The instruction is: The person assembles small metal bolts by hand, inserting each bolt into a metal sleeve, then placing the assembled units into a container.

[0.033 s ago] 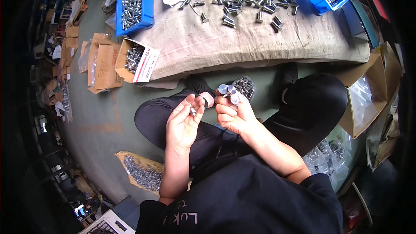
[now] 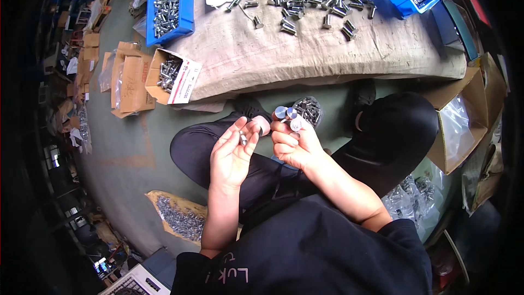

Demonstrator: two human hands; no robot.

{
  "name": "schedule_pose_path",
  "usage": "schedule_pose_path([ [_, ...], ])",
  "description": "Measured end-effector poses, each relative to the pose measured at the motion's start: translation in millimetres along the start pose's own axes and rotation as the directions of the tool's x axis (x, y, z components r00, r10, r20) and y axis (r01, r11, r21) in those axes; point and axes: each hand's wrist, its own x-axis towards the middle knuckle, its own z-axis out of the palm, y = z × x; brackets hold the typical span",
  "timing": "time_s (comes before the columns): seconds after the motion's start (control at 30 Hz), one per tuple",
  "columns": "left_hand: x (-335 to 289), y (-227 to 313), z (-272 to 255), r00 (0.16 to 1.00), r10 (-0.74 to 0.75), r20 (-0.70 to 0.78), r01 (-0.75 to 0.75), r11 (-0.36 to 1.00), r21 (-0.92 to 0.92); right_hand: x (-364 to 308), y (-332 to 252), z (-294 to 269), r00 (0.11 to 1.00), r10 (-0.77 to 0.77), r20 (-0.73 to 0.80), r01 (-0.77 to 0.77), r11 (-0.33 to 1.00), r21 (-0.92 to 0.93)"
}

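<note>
My left hand (image 2: 230,155) is half curled, palm up, with a small shiny metal piece (image 2: 243,139) resting between thumb and fingers. Its exact kind is too small to make out. To its right, my right hand (image 2: 297,145) is closed round a bunch of flat-headed metal pins (image 2: 291,113). Their round, bright heads face up and their shanks are mostly hidden in my fist. Just beyond that hand, a clear bag or bowl of metal pins (image 2: 309,110) stands on the floor between my feet.
Loose metal pins (image 2: 295,8) lie across a cloth-covered low table (image 2: 327,57). Blue bins (image 2: 188,22) hold more at both ends. A carton of pins (image 2: 157,79) stands left; an open box (image 2: 475,109) stands right. Small metal parts (image 2: 183,221) lie on a sheet; plastic bags (image 2: 409,202) sit beside me.
</note>
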Motion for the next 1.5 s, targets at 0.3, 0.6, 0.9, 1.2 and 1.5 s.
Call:
schedule_pose_path([
  [0.3,-2,-24,29,0.956,0.282,0.082,-0.271,0.739,0.617,-2,6,2,0.974,-0.215,-0.072,0.188,0.945,-0.269],
  [0.6,1,-46,31,0.733,0.473,0.489,-0.536,-0.041,0.843,4,27,10,0.688,-0.72,0.087,0.545,0.434,-0.717],
  [0.9,-1,-37,28,0.877,0.377,0.297,-0.461,0.492,0.738,0,20,15,0.756,-0.65,0.085,0.464,0.439,-0.769],
  [1.2,10,-10,15,0.927,0.367,0.081,-0.347,0.753,0.559,-3,4,15,0.793,-0.604,-0.075,0.36,0.565,-0.742],
  [1.5,100,145,-55,0.737,0.644,-0.204,-0.476,0.709,0.521,-2,4,11,0.809,-0.584,-0.066,0.337,0.553,-0.762],
])
